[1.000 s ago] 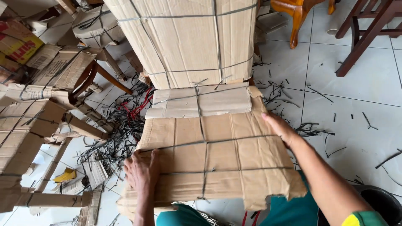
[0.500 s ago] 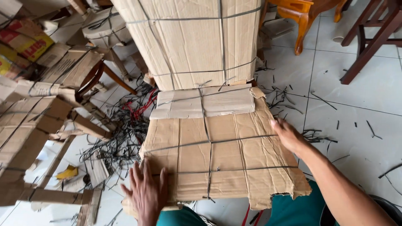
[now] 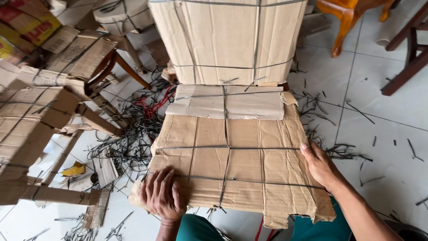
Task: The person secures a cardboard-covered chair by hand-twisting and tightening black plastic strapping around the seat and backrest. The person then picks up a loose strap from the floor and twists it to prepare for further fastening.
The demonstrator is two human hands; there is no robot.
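Observation:
A chair wrapped in brown cardboard and tied with grey plastic straps fills the middle of the head view. Its flat wrapped seat [image 3: 232, 165] lies in front of me, with the tall wrapped backrest [image 3: 227, 40] rising behind it. A folded cardboard pad [image 3: 227, 101] is strapped across the seat's far edge. My left hand [image 3: 164, 196] lies flat on the near left corner of the seat, fingers spread over a strap. My right hand [image 3: 320, 166] presses against the seat's right edge, gripping the cardboard.
Other cardboard-wrapped chair parts [image 3: 31, 129] lie to the left. Cut black strap pieces [image 3: 129, 143] litter the white tiled floor [image 3: 383, 147], with red strap [image 3: 156, 103] among them. Bare wooden chair legs stand at top right, an orange one [image 3: 345, 22] and a dark one [image 3: 408, 53].
My left hand slid from the seat's left edge down to its near left corner. My right hand moved nearer along the right edge. The view shifted slightly.

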